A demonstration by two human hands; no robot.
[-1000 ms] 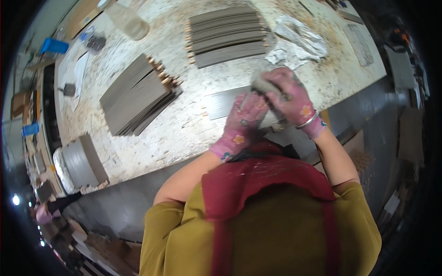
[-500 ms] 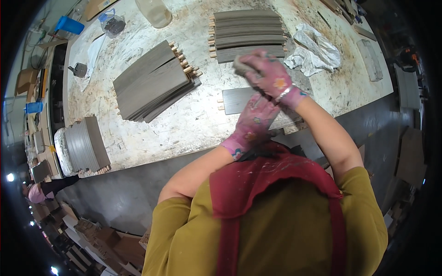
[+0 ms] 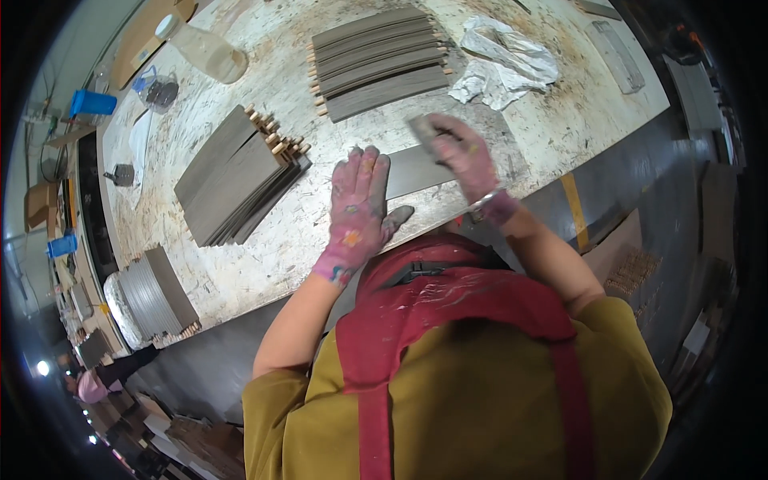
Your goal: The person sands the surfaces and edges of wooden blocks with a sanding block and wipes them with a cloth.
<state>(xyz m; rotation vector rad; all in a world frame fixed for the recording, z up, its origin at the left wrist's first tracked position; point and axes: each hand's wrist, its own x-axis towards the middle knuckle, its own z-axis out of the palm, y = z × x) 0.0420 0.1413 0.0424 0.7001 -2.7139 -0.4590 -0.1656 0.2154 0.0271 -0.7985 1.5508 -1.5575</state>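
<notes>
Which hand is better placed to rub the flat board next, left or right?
Probably the right hand: it grips a grey pad near the board. The left hand seems to hold nothing, lying flat by the board's left end.

Mustard shirt [image 3: 472, 400], red apron [image 3: 448, 292], flowered pink gloves [image 3: 352, 210], bracelet [image 3: 488, 198] perhaps

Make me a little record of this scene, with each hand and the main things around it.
Left hand: pink-gloved, flat, at the left end of a grey board
Right hand: pink-gloved, gripping a grey pad
Far stack: grey boards with wooden pegs
Left stack: similar boards, slanted
Cloth: white, crumpled, right of the far stack
Bottle: white-capped
</notes>
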